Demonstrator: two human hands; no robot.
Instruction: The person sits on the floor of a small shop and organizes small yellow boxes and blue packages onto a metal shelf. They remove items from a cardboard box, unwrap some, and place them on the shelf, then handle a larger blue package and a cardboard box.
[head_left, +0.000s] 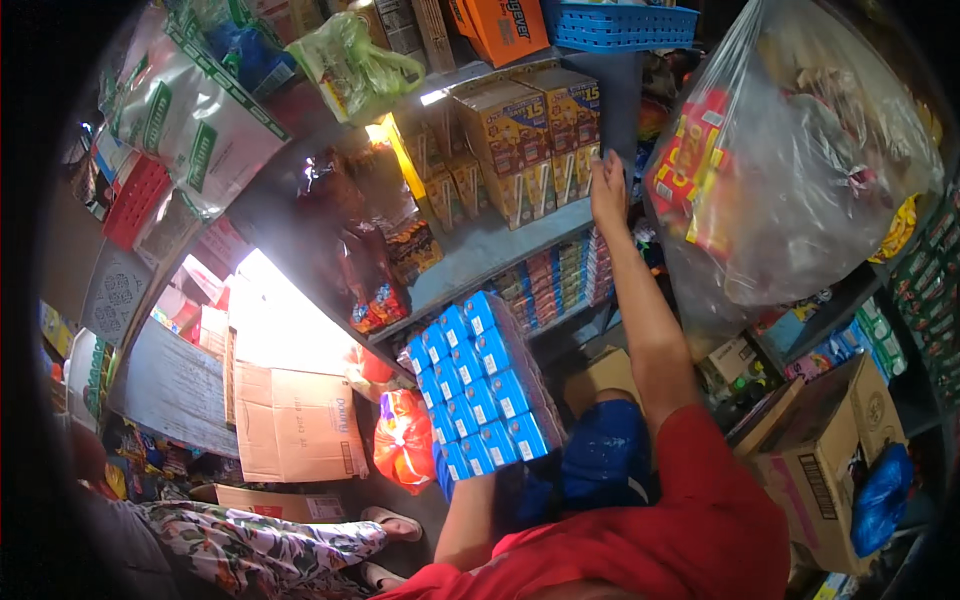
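A shrink-wrapped block of small blue boxes (472, 390) is tilted in front of my body. My left forearm (469, 517) runs up to its lower edge; most of that hand is hidden beneath or behind the block. My right arm reaches up to the shelf, where my right hand (609, 187) is upright against the right end of the stacked yellow-and-brown drink cartons (517, 142). Whether its fingers grip a carton cannot be told. Below that shelf board (480, 259) stand rows of small pink, green and blue packs (551, 277).
A large clear plastic bag of packets (795, 172) hangs at the right, close to my right arm. Open cardboard boxes (817, 465) stand at lower right. A person in floral trousers (262, 540) is at lower left, near a cardboard box (296, 427) and an orange-red plastic bag (403, 442).
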